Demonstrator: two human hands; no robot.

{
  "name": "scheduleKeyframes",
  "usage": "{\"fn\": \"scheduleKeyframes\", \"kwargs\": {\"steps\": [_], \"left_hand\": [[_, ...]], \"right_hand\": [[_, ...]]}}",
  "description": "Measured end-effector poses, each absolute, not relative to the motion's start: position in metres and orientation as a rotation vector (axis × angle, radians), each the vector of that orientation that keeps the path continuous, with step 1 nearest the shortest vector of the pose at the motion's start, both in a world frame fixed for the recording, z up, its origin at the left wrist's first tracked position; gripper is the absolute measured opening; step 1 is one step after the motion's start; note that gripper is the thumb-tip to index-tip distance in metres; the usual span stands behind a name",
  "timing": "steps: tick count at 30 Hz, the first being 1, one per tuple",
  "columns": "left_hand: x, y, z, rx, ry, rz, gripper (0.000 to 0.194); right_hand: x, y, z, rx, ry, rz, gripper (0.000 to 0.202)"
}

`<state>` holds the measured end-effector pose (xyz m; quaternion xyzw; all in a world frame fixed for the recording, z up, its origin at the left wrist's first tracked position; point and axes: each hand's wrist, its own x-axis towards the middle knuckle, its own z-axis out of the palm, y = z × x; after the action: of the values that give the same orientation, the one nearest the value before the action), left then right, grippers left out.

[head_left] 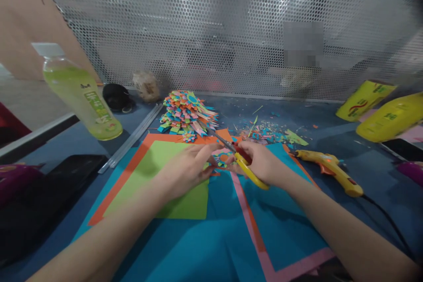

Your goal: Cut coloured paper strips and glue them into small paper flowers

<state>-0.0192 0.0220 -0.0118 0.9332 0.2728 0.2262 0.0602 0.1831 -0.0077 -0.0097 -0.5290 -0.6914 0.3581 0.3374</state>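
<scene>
Gripping the scissors (243, 165): right hand (264, 164), fingers wrapped round the red and yellow handles. Scissors: located right of centre above a blue sheet (201, 242); long axis slanting, handles lower right, blade tips upper left, directed away from the person toward a pile of layered paper flowers (181, 112). Left hand (191, 165): fingers drawn close, pinching the left edge of one small paper flower (224, 157), its orange centre facing the person, between both hands. Green sheet (135, 185): under the left hand. Glue gun (330, 168): right of the right hand, nozzle leftward. Paper scraps (272, 132): beyond the right hand.
</scene>
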Motion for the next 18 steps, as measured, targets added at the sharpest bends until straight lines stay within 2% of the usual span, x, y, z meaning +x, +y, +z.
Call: {"fn": "scheduleKeyframes", "kwargs": {"steps": [3,9,18], "left_hand": [[-0.0174,0.0193,-0.0086,2.697,0.94,0.659,0.026],[-0.0175,0.0192,-0.0079,2.63,0.946,0.709,0.043],[-0.019,0.025,-0.0161,2.982,0.828,0.579,0.033]], "right_hand": [[0.1828,-0.0084,-0.0128,-1.377,-1.803,0.963,0.019],[0.1848,-0.0083,-0.0086,-1.404,-1.776,1.009,0.019],[0.1902,-0.0036,-0.0087,-1.531,-1.775,0.988,0.031]]}}
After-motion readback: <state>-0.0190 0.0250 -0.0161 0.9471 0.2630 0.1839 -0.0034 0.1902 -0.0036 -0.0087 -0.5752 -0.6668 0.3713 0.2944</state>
